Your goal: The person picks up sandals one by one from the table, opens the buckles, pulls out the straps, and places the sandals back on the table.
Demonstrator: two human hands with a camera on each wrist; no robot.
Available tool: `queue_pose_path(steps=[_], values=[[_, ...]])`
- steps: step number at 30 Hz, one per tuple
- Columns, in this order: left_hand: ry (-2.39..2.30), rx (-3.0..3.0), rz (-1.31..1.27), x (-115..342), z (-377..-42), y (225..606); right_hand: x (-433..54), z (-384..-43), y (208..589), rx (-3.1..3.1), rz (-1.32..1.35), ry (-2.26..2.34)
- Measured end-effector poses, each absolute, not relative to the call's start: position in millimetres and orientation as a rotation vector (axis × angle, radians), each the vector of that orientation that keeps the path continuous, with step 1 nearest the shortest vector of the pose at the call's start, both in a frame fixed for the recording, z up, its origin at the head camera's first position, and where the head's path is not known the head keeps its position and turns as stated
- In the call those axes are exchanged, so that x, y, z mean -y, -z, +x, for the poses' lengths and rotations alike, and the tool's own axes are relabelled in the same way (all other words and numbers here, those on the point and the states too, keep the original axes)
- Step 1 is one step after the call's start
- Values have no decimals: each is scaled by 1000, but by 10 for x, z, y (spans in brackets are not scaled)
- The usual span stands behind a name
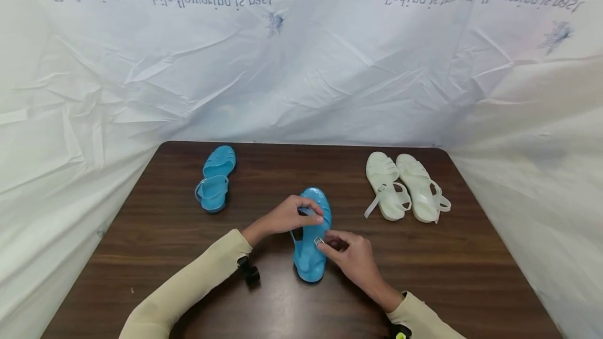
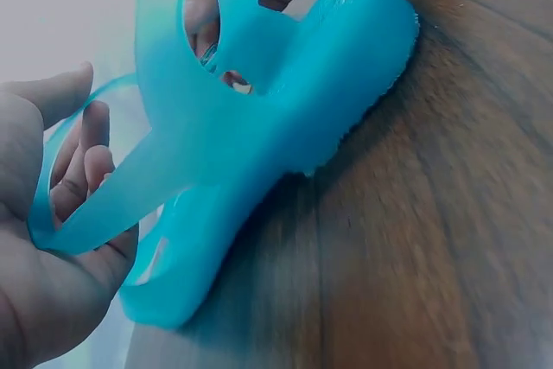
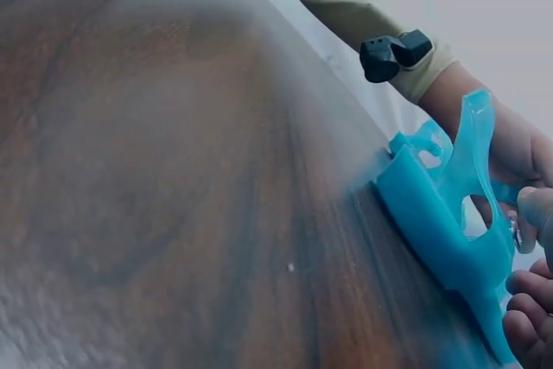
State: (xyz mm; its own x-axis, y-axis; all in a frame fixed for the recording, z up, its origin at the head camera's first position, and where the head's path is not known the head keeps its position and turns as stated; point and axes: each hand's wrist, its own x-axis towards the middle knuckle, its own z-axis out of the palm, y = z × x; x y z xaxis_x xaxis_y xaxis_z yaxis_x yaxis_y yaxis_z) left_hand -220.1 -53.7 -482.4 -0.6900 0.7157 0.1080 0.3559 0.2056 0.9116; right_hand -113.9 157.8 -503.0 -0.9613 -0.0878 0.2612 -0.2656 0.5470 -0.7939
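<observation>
A blue jelly sandal [image 1: 311, 263] stands on the table, its toe pointing away from me. My left hand [image 1: 293, 214] is at its left side, curled around the thin ankle strap [image 2: 104, 211], which runs between thumb and fingers in the left wrist view. My right hand [image 1: 350, 255], at the sandal's right side, pinches the small metal buckle [image 1: 319, 241] between thumb and fingers. In the right wrist view the buckle [image 3: 516, 231] shows beside the right thumb, and part of the left hand is hidden behind the sandal.
Another blue sandal [image 1: 214, 192] lies at the back left of the brown wooden table [image 1: 264, 166]. A pair of white sandals, the left one [image 1: 391, 205] with its strap hanging loose and the right one [image 1: 424, 205], sits at the back right. White sheeting [image 1: 301, 88] hangs behind the table.
</observation>
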Motion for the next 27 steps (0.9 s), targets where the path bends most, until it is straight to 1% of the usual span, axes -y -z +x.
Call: queue_pose_path(steps=[7, 10, 16, 22, 27], values=[[-1441, -2106, 1053, 417, -2235, 4801, -1640, -1237, 5036, 2535, 112, -1705], [-1424, -2094, 1068, 397, -2231, 4804, -1665, -1260, 5021, 2506, 85, -1767], [-1387, -2122, 1084, 425, -2236, 4821, -1717, -1257, 4993, 2526, 114, -1668], [-1240, -2263, 1139, 635, -2194, 4757, -1824, -1199, 5012, 2555, 59, -1516], [-1259, -2350, 1069, 819, -2110, 4715, -1900, -1145, 5041, 2633, 26, -1406]])
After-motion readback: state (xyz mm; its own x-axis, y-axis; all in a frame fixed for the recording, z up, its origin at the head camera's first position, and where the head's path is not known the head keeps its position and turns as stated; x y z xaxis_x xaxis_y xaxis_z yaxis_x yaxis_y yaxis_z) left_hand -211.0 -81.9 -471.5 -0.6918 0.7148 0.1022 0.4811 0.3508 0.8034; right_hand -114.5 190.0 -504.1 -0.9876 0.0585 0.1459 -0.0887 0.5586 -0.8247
